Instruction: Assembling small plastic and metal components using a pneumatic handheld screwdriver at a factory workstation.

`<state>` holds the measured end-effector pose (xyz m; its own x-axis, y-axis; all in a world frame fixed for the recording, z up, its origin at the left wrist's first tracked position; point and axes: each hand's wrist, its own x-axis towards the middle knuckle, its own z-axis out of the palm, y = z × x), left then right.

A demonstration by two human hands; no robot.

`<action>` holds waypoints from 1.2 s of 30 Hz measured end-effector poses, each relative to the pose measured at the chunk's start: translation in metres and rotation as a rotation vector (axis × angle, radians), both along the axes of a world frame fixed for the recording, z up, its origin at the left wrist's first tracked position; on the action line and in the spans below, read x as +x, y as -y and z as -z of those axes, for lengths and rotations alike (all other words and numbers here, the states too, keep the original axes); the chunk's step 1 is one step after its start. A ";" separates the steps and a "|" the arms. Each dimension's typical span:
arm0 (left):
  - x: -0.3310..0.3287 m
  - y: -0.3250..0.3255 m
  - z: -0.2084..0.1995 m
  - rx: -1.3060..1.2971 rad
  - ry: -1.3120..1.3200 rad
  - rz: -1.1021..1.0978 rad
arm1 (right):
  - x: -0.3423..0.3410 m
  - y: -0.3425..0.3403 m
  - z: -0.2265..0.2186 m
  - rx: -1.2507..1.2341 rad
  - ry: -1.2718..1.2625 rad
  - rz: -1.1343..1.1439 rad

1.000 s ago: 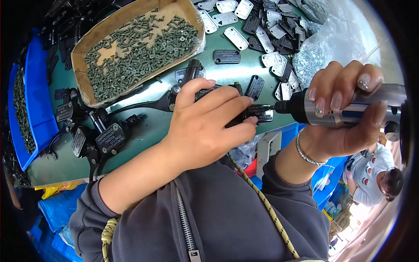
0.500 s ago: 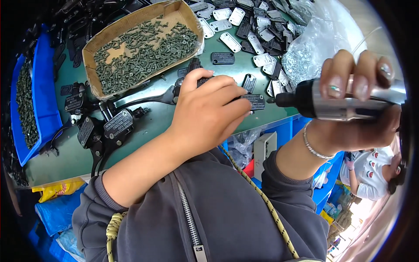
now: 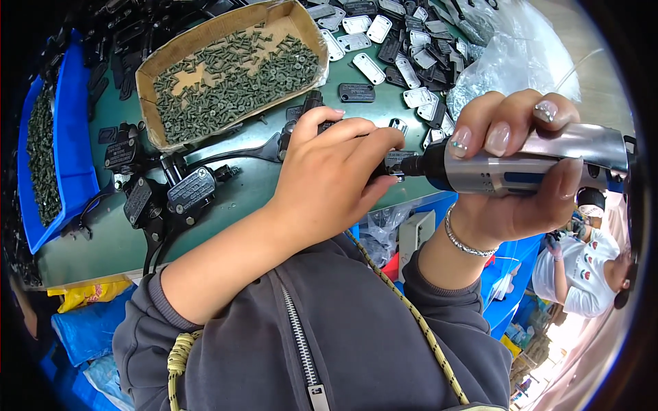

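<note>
My left hand (image 3: pixel 329 168) is wrapped round a black brake lever assembly, and its lever (image 3: pixel 236 152) points left across the table. The palm and fingers hide most of that part. In my right hand (image 3: pixel 497 216) is a silver, air-type power screwdriver (image 3: pixel 473 172), lying almost level. Its dark nose meets the assembly just beside my left fingertips, by a black cover plate (image 3: pixel 404 157). Whether the bit sits in a screw is hidden. Other black lever assemblies (image 3: pixel 190 192) rest on the table to the left.
An open cardboard box (image 3: pixel 147 113) of dark green screws stands behind my left hand. Far left is a blue bin (image 3: pixel 74 147) with more screws. Loose black cover plates (image 3: pixel 356 92) and a clear plastic bag (image 3: pixel 514 58) lie at the back right. Another person (image 3: pixel 582 270) sits at right.
The power screwdriver has moved left in my right hand, and its nose now reaches the part at my left fingertips. My left hand has stayed almost in place.
</note>
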<state>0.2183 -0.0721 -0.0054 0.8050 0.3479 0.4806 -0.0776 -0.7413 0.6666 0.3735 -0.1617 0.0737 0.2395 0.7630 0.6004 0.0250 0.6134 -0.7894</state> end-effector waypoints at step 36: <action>0.000 0.000 0.008 0.031 0.089 -0.016 | -0.022 -0.017 -0.002 -0.220 0.003 0.122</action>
<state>0.2180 -0.0719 -0.0138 0.7531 0.3442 0.5607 -0.1235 -0.7631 0.6344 0.3513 -0.1449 0.0760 0.3358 0.8413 0.4236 0.0908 0.4187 -0.9036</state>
